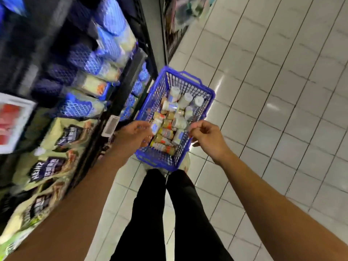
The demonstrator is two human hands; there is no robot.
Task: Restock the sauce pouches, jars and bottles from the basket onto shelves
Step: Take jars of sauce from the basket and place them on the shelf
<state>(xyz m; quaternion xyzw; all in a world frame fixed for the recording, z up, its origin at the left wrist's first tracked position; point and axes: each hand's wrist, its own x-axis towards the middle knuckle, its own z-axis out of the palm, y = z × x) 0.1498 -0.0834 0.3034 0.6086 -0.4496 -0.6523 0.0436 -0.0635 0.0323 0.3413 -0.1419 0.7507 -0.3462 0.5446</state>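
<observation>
A blue plastic basket stands on the tiled floor just ahead of my feet. It holds several sauce jars and bottles lying jumbled, with white and yellow lids. My left hand hangs over the basket's left rim, fingers relaxed and blurred, with nothing in it. My right hand hovers over the right rim with loosely curled fingers and nothing visible in its grip. To my left are shelves with blue-and-white pouches above and dark-labelled pale pouches below.
The shelving runs along the whole left side, with a price tag on a shelf edge. Another rack stands farther down the aisle. Pale floor tiles stretch to the right. My black-trousered legs stand behind the basket.
</observation>
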